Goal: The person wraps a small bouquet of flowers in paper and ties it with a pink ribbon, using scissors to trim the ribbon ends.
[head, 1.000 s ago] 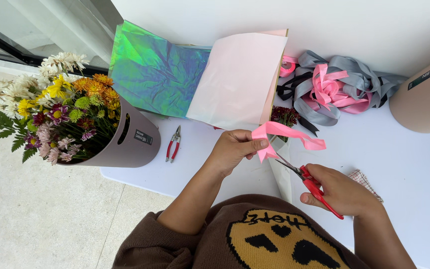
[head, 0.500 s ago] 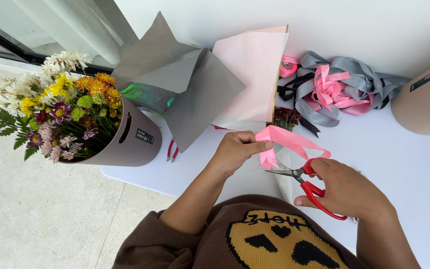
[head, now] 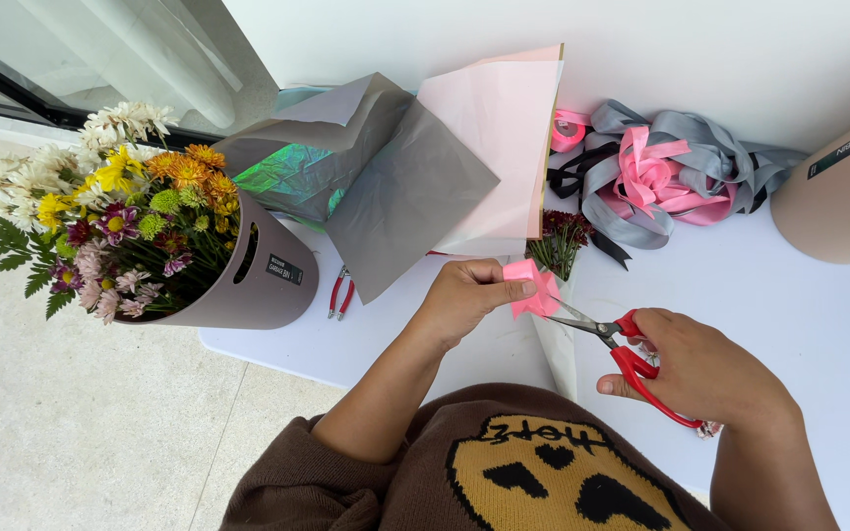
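Note:
My left hand [head: 466, 297] pinches a folded piece of pink ribbon [head: 532, 286] above the white table [head: 799, 305]. My right hand [head: 702, 369] grips red-handled scissors [head: 622, 349], whose blades point left and meet the lower edge of the ribbon. A small wrapped bunch of dark red flowers [head: 560, 234] lies on the table just behind the ribbon, partly hidden by it.
A grey bucket of mixed flowers [head: 140, 216] stands at the table's left corner. Sheets of grey, pink and iridescent wrapping paper [head: 415, 167] lie behind. Red-handled pliers [head: 339, 292] rest beside the bucket. A pile of grey and pink ribbons [head: 661, 177] and a beige box [head: 843, 197] sit right.
The long pink ribbon has been gathered into a short folded piece in my left hand. The scissors moved up to it. The wrapping sheets flipped, and grey now covers the iridescent one.

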